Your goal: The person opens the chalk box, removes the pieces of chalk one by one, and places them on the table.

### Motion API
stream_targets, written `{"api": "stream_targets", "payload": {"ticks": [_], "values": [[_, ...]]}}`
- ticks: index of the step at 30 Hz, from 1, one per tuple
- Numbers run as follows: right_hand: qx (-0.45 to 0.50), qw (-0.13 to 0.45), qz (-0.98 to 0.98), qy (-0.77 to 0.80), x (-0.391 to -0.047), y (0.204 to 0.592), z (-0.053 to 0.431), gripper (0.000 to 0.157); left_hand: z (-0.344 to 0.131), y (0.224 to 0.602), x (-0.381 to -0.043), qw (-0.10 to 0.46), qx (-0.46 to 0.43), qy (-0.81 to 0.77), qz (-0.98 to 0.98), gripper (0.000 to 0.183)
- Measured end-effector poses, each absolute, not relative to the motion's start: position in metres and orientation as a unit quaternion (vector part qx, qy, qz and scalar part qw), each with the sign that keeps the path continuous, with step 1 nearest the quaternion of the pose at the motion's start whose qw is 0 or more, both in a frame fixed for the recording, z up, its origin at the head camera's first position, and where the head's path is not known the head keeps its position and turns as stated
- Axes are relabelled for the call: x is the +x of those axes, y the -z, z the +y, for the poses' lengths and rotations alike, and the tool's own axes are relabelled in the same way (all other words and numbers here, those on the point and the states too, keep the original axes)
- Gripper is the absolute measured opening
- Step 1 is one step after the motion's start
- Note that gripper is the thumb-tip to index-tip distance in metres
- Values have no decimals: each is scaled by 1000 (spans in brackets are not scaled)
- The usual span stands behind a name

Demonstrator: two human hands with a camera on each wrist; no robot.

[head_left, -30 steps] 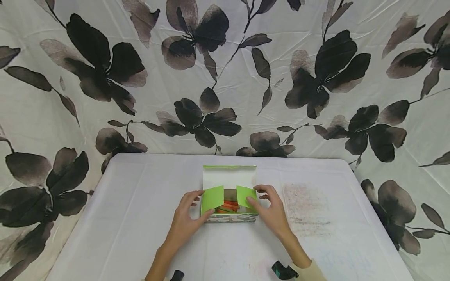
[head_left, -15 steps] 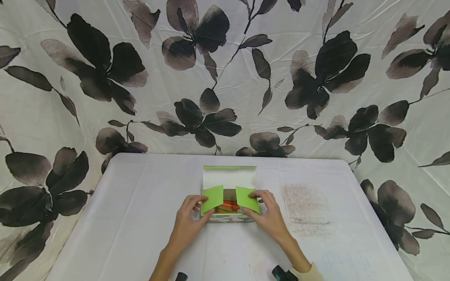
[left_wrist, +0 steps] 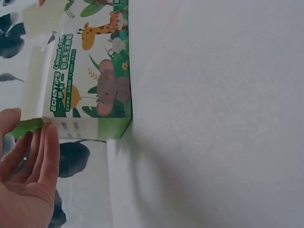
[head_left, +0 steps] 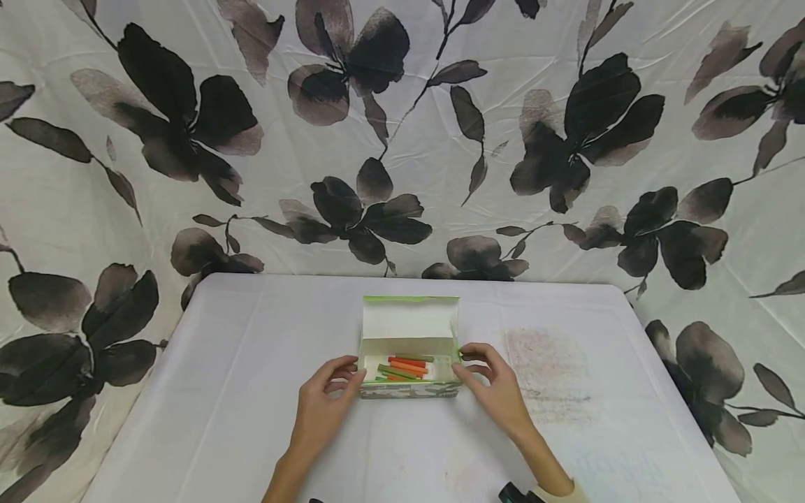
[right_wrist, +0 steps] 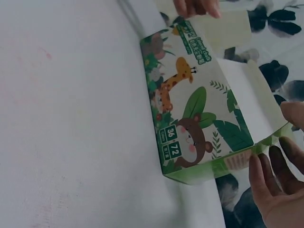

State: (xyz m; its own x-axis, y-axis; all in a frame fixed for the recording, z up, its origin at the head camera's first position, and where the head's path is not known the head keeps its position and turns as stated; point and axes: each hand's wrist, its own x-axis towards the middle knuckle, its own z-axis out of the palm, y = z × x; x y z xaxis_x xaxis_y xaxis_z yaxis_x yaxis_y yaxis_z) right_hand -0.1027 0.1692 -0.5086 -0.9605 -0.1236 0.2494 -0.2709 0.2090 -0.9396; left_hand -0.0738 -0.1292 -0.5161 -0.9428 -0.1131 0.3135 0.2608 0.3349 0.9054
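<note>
Box (head_left: pixel 409 392), white cardboard w/ green trim, sits ctr on white table (head_left: pixel 415 447), toward far edge, opening up. Lid (head_left: pixel 410 318) up at far side, white inside face showing.

L hand (head_left: pixel 322 405) at box's left end: forearm comes in from near left, wrist angled right, thumb nearer than index. L wrist cam: green left flap (left_wrist: pixel 27 127) sits btwn thumb and fingers, narrow grip, fingertips up against box end.

R hand (head_left: pixel 499 388) roughly mirrors it at right end: forearm from near right, wrist angled left, thumb on near side, index on far side. R wrist cam: right flap (right_wrist: pixel 271 138) pinched btwn thumb and fingers, fingertips by the green end panel. Contact force: can't tell.

Inside box: loose sticks (head_left: pixel 402 368), orange, red + green, lying approx L-R, mostly left/ctr; exact count unclear. Near panel has cartoon animals, incl. giraffe (right_wrist: pixel 180 72) + bear (right_wrist: pixel 192 141), plus "36" and "72".

Reddish-brown smudge (head_left: pixel 547 374) on table, right of R hand. Floral cloth (head_left: pixel 440 154) hangs behind table. Cream sleeve (head_left: pixel 564 494) at R forearm, near edge; dark device (head_left: pixel 517 494) just left of it.
</note>
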Motion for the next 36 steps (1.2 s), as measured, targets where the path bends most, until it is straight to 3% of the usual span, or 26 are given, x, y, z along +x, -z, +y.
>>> {"api": "stream_targets", "payload": {"ticks": [11,19,23,36], "values": [[27,-18,-711,-702,-95,509,184,33,-134,516,-67,119,16,623,-773,23],[-22,-36,-691,-721,-92,516,186,43,-136,516,-68,101,41,632,-767,25],[-53,-48,-684,-726,-91,522,184,41,-136,517,-68,88,57,642,-759,27],[-97,-116,-653,-743,-89,538,179,48,-132,525,-71,-22,169,704,-689,39]]}}
